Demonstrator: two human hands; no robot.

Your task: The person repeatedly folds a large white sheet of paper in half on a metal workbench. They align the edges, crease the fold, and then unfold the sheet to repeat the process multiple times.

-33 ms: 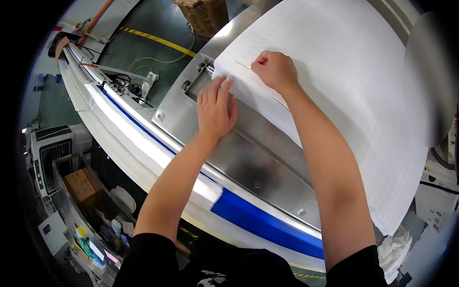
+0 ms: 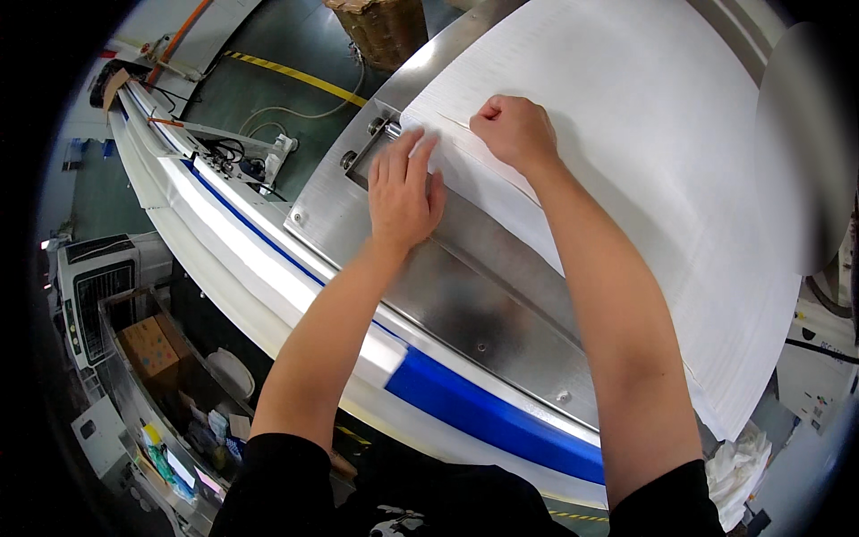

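A large white sheet (image 2: 644,98), fabric or paper, lies draped and curving over a metal machine bed (image 2: 322,192). My right hand (image 2: 514,130) is curled closed on the sheet, over a thin edge or fold line that runs beneath it. What the fingers pinch, if anything, is hidden by the hand. My left hand (image 2: 403,192) hovers low above the metal, palm down, with the fingers stretched and slightly apart. Its blurred fingertips reach the near-left border of the sheet, beside a small metal roller (image 2: 392,130); whether they touch the sheet I cannot tell.
A long white rail with a blue strip (image 2: 483,416) runs between my body and the bed. Beyond it on the left stand a metal cart (image 2: 134,394) with a cardboard box (image 2: 149,347) and a portable cooler (image 2: 103,282). A brown bin (image 2: 380,36) stands at the back.
My left hand has shifted slightly up, away from my body, along the sheet's border. The blue strip's end sits a little further left. My right hand has not moved.
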